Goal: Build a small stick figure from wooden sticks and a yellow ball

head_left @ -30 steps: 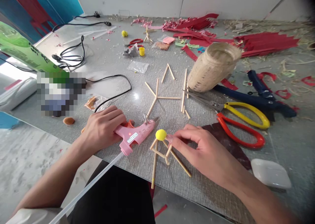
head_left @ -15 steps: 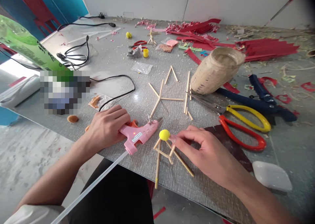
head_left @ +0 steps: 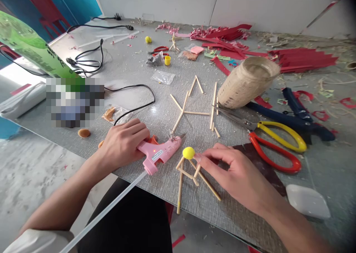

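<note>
My left hand (head_left: pixel 126 141) is closed around the handle of a pink hot glue gun (head_left: pixel 161 153). A long clear glue stick (head_left: pixel 108 208) runs out of its back end, and its nozzle points to the right. Thumb and fingertips of my right hand (head_left: pixel 228 171) pinch a small figure of wooden sticks (head_left: pixel 180 190) just below its yellow ball head (head_left: pixel 188 153). The figure stands at the table's front edge, its legs spread. The nozzle is close to the yellow ball but apart from it. Behind the hands, more thin wooden sticks (head_left: pixel 197 113) lie on the table.
To the right are scissors (head_left: pixel 253 125) with red and yellow handles, dark blue pliers (head_left: pixel 303 115), a dusty jar (head_left: pixel 244 84) and a white case (head_left: pixel 307 201). A green bottle (head_left: pixel 36 49) leans at left. Red paper strips (head_left: pixel 303 62) and cables (head_left: pixel 89 63) lie farther back.
The whole view has shifted slightly. Both hands, the glue gun and the stick figure keep almost the same places relative to each other.
</note>
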Motion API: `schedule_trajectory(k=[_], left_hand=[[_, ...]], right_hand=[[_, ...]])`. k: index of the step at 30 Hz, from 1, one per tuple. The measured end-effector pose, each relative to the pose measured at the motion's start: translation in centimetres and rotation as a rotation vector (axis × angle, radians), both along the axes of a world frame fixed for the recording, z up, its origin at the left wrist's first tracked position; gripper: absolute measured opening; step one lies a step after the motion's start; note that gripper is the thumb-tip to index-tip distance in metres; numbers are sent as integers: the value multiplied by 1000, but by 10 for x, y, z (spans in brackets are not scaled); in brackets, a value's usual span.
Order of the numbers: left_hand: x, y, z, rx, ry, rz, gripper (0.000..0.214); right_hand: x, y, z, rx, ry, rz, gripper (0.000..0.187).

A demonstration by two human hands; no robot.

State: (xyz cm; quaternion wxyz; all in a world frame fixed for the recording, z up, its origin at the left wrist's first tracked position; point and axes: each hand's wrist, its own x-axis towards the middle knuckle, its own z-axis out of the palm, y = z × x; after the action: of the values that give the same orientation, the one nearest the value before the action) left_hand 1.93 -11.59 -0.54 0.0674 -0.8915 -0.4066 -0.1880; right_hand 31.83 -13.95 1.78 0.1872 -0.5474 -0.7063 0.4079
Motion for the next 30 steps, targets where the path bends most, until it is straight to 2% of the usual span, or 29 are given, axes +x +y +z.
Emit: schedule_trajectory(k=[7,14,17,21,24,30], left_hand=[[0,0,0,4,-16,68,22],[1,2,0,-12,-19,271,13],[-3,3,-1,-51,-22,250,14],[-7,7,-4,-76,-39,185,27],[-8,10,-2,-107,3,140,30],[-6,13,26,-204,189,139,23]], right_hand=[[0,-1,0,-13,2,-13,36],[0,-1,-1,-3,16,-17,36],[0,0,-2,4,14,-20,37],[0,1,-2,5,11,-13,36],[0,1,-1,6,4,-9,37],[0,1,0,38,1,4,39]])
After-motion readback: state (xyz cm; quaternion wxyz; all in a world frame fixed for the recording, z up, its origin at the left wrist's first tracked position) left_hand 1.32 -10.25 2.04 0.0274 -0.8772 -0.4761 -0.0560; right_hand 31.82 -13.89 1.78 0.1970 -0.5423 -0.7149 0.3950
